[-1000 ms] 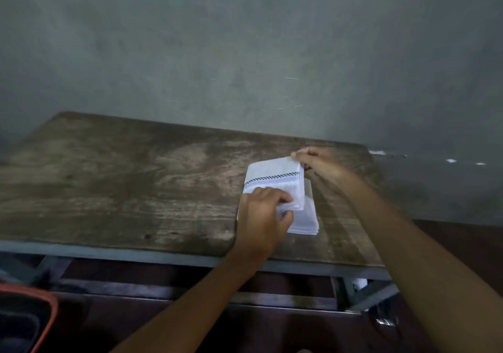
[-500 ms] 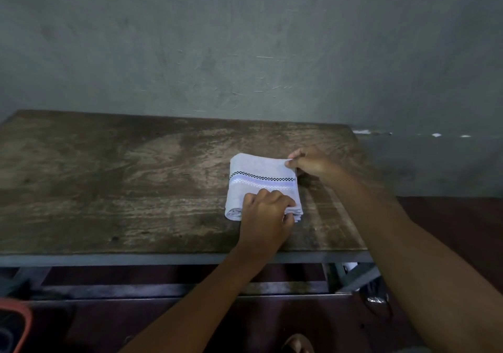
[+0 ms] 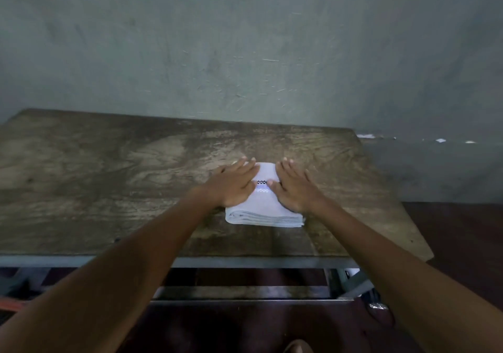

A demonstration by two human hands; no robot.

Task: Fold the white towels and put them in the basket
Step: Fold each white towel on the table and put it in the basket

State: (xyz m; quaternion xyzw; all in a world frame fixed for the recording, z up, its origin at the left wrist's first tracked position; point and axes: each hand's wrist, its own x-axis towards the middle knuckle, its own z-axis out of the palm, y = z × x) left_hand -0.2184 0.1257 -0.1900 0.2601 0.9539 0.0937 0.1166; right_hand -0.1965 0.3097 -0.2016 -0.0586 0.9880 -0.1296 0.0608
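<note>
With both hands flat, left hand (image 3: 232,185) and right hand (image 3: 295,188) press the folded towel (image 3: 265,211) onto the desk (image 3: 109,178) to set creases before basketing.

Left grip (image 3: 234,185) and right grip (image 3: 296,189) are bare (fingernails cut short), forearms (image 3: 130,260) likewise unclothed.

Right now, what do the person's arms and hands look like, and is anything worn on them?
Both are bare. The left hand and right hand wear no gloves, and no rings, watch or bands show. The left arm and right arm have no sleeves as far up as the picture reaches.
</note>
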